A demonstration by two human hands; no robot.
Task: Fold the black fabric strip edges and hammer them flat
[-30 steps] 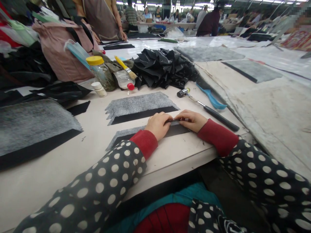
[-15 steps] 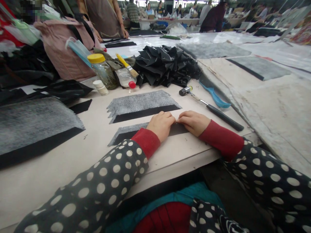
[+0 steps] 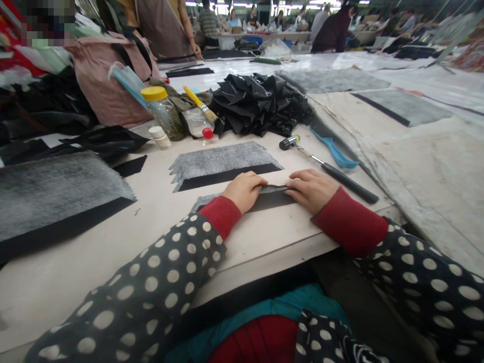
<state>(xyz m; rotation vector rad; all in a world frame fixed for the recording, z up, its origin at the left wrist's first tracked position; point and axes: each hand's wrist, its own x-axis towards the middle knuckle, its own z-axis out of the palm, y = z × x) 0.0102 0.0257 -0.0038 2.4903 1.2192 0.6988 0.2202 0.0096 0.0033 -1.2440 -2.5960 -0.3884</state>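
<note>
The strip (image 3: 270, 199), grey fleece with a black band, lies flat on the table (image 3: 113, 242) near its front edge, directly before me. My left hand (image 3: 244, 190) and right hand (image 3: 312, 189) sit a little apart on it. The fingers of both are curled and closed on its far edge, which is raised into a low fold between them. I judge it light, limp and not fragile, apt to slide on the smooth top, and best taken along an edge with both hands. Just behind lies a stack of like strips (image 3: 223, 161). Right of the right hand, near but apart, are a hammer (image 3: 328, 171) and a blue tool (image 3: 335, 151). Farther back are a heap of black pieces (image 3: 260, 103), a yellow-lidded jar (image 3: 162, 113) and a brush (image 3: 200, 105). Nothing stands between the hands and the strip.
</note>
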